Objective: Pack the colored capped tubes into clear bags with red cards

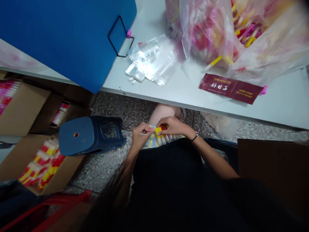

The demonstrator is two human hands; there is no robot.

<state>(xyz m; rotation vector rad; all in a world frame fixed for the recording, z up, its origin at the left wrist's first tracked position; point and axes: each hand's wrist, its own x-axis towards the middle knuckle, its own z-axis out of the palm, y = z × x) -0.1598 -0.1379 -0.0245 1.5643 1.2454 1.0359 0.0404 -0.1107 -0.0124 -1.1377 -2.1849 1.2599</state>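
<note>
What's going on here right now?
A seated person is working over their lap. Their right hand pinches a yellow and red piece beside a row of white tubes, with their left hand right next to it. Ahead, a white table holds a bulging plastic bag of pink and yellow items and a dark red card. Cardboard boxes and a blue stool sit on the floor to the left.
</note>
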